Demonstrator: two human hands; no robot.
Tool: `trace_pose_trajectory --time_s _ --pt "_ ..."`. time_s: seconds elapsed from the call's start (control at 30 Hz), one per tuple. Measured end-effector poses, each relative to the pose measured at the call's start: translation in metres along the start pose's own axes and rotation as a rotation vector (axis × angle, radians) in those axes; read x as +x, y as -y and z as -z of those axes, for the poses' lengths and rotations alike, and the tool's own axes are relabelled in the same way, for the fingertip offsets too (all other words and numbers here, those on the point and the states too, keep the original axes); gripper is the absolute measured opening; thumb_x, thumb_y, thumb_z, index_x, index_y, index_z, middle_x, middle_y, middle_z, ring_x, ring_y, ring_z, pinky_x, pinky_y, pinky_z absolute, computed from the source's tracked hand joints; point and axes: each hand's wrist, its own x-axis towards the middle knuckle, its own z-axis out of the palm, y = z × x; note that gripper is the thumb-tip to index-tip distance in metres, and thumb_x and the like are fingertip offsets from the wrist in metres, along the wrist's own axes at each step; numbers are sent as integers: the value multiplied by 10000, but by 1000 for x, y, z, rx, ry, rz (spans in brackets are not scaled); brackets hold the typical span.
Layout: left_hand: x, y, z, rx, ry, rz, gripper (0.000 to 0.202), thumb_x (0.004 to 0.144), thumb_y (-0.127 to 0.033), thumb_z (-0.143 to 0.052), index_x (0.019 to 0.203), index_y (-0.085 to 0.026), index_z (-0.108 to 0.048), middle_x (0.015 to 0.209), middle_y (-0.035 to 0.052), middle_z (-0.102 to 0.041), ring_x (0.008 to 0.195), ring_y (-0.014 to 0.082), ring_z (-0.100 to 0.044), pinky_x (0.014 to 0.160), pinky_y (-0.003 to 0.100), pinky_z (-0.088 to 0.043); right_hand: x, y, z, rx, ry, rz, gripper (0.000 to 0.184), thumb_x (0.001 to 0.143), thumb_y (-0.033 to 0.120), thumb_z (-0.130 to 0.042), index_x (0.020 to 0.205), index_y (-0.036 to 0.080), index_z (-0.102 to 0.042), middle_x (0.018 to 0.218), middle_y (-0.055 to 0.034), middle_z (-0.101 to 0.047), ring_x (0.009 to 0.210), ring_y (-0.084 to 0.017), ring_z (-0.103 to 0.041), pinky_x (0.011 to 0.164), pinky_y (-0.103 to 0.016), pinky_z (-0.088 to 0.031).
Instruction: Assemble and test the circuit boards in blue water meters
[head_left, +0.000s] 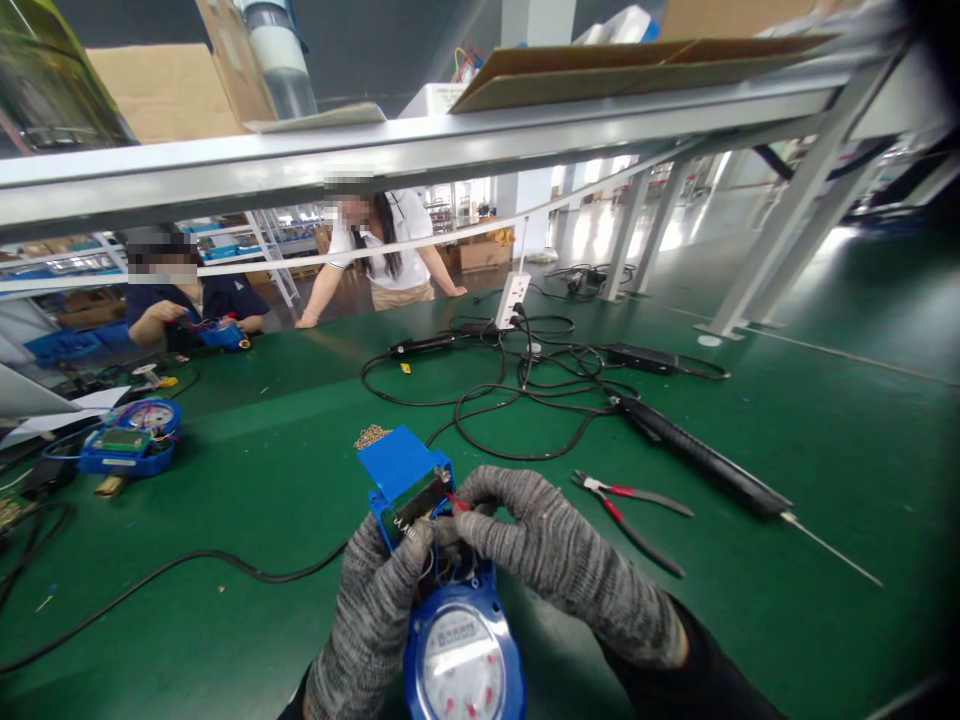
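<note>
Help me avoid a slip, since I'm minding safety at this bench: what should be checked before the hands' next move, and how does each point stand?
1. Left hand gripping the meter: ok, it holds the upper housing.
2. Right hand on the red wire: ok, it looks pinched at the fingertips.
3. Iron apart from both hands: ok, it lies to the right, tip pointing away.
4. Iron cold: cannot tell.
5. Pliers within reach: ok, probably, lying beside the right hand.
6. Cables tidy: not ok, they lie looped and crossing.
</note>
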Motion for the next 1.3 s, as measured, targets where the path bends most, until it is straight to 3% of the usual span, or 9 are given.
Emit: trace_pose_trajectory --time_s 0.13,0.27,0.37,0.53,0.77,0.93,1.07,1.17,1.3 --pt "0 3 3 36 13 32 188 814 -341 -776 871 -163 -787 811 62 -783 710 174 -730 724 246 -601 0 0 12 -172 -96 202 109 867 207 -587 833 185 -689 837 -46 -709 823 -225 -635 782 -405 -489" --pt "1 3 5 42 37 25 126 834 -308 -758 891 -196 -776 782 31 -778 694 149 -722 733 230 -586 3 -3 19 -365 -145 480 135 912 185 -573 918 175 -707 866 -65 -682 888 -243 -587 869 -452 -460" --pt "2 0 4 38 30 41 137 833 -322 -755 861 -188 -762 764 33 -772 682 160 -718 712 247 -584 10 1 21 -490 -199 580 121 914 192 -583 903 165 -701 852 -73 -673 880 -253 -567 897 -485 -437" --pt "5 -7 -1 47 38 38 210 812 -352 -763 768 -147 -749 710 49 -747 631 165 -690 653 256 -567 20 3 16 -560 -239 600 104 920 199 -582 890 164 -675 851 -68 -677 883 -249 -565 961 -508 -408" --pt "6 -14 -3 -2 -6 115 261 787 -384 -781 752 -128 -743 672 47 -734 599 148 -680 647 240 -559 26 -18 13 -236 -87 432 97 942 172 -528 956 183 -623 918 -47 -653 872 -185 -582 812 -337 -467" --pt "10 -12 0 88 49 77 275 827 -377 -738 730 -121 -719 691 56 -729 624 165 -675 676 269 -558 28 -16 16 -463 -106 555 58 882 227 -621 846 200 -657 745 -23 -625 767 -202 -523 767 -377 -394" --pt "13 -12 1 112 47 81 258 823 -376 -738 771 -125 -716 708 64 -736 633 189 -679 683 309 -571 25 -11 10 -680 -169 652 137 924 244 -572 866 182 -679 694 -40 -640 709 -218 -512 783 -430 -370" --pt "14 -13 1 123 25 73 241 801 -365 -763 832 -129 -725 715 60 -741 647 199 -692 696 316 -580 20 -13 2 -808 -290 631 158 907 228 -579 1000 156 -683 738 -72 -673 726 -248 -511 788 -457 -379" --pt "13 -11 2 186 -14 56 227 798 -355 -771 774 -134 -724 771 72 -762 686 201 -710 740 309 -584 13 -21 -7 -874 -305 614 191 886 186 -570 1043 182 -678 822 -87 -718 801 -271 -549 897 -520 -376"
